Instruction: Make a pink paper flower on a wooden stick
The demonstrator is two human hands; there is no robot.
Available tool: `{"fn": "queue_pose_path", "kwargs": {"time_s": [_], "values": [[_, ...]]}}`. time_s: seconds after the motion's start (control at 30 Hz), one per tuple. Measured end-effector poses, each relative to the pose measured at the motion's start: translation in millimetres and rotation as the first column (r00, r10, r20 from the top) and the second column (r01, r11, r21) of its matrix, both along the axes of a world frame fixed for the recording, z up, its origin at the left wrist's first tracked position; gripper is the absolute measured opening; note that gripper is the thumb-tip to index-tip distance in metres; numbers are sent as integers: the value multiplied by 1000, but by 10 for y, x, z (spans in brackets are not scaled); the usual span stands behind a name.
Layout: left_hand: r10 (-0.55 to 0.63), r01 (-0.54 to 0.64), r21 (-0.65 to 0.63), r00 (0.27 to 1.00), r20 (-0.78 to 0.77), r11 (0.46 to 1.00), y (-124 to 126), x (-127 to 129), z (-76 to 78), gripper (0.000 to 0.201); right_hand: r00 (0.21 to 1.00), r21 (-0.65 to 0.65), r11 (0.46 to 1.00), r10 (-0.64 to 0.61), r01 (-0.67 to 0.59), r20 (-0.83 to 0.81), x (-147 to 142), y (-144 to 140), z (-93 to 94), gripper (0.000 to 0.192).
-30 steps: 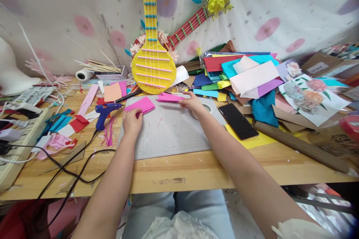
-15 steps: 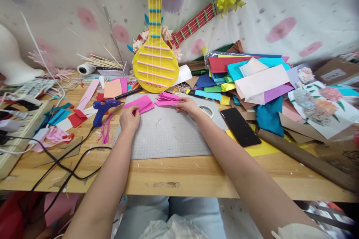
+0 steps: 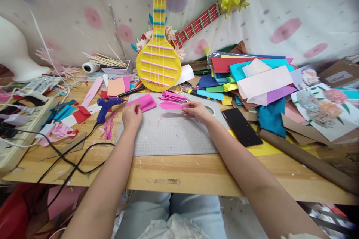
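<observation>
My left hand [image 3: 132, 116] is closed at the left edge of a folded bright pink sheet of paper [image 3: 146, 102], its fingers curled over the near corner. In my right hand [image 3: 198, 111], a pointed pink paper strip [image 3: 172, 105] is pinched between thumb and fingers, just above the grey cutting mat [image 3: 174, 136]. Behind that strip lies a small pile of cut pink paper pieces [image 3: 172, 96]. White-handled scissors [image 3: 211, 110] rest partly hidden behind my right hand.
A blue glue gun [image 3: 105, 109] with a black cord stands left of the mat. A phone [image 3: 241, 127] lies to the right, before heaped coloured paper [image 3: 263, 78]. The yellow paper lute [image 3: 159, 63] leans at the back. A power strip [image 3: 30, 130] sits far left.
My right hand has drawn one pink strip toward me and slightly right, apart from the pile. The left hand stays at the folded sheet. The view has shifted slightly.
</observation>
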State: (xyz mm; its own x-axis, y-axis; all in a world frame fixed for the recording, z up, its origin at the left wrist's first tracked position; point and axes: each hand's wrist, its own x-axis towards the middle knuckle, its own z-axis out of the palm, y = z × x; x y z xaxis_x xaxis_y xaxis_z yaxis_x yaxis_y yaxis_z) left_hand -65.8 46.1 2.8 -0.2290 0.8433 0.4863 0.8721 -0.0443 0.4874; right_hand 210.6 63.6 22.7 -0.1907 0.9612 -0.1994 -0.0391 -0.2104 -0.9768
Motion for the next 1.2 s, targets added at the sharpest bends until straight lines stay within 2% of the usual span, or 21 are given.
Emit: {"fn": "queue_pose_path", "kwargs": {"time_s": [0.1,0.2,0.27,0.37,0.47,0.57,0.63,0.77,0.83,0.93,1.03,1.2], "values": [[-46,49,87,998,-40,995,-16,21,28,26,997,37,998,-54,52,53,-66,-24,-30,21],[-186,196,83,976,-109,977,51,123,93,36,988,103,990,-104,92,111,-139,-62,-81,22],[-333,335,-11,931,-147,942,158,259,150,44,981,162,980,-134,112,137,-142,-90,-119,22],[-522,488,-194,829,-201,851,346,519,212,53,966,229,963,-188,145,179,-65,-121,-158,22],[-616,523,-367,760,-207,769,454,715,195,52,930,281,945,-246,167,272,38,-128,-164,23],[-631,504,-442,747,-209,742,427,758,114,51,908,320,935,-259,150,330,93,-129,-142,24],[-622,496,-432,750,-226,754,356,727,59,52,920,322,940,-222,114,322,107,-143,-112,23],[-585,482,-372,772,-247,793,195,657,2,53,966,274,961,-41,-31,254,144,-203,-25,24],[-567,487,-322,787,-243,812,130,636,-10,53,979,263,963,3,-58,203,167,-222,2,25],[-520,479,-219,829,-207,850,39,598,-31,52,990,299,954,-40,-2,133,190,-200,-11,25],[-427,414,-114,894,-138,903,-62,554,-54,49,992,331,939,-117,93,53,200,-127,-78,25],[-319,318,-36,947,-34,947,-161,534,-58,45,968,351,905,-252,239,-11,207,-37,-183,28]]}}
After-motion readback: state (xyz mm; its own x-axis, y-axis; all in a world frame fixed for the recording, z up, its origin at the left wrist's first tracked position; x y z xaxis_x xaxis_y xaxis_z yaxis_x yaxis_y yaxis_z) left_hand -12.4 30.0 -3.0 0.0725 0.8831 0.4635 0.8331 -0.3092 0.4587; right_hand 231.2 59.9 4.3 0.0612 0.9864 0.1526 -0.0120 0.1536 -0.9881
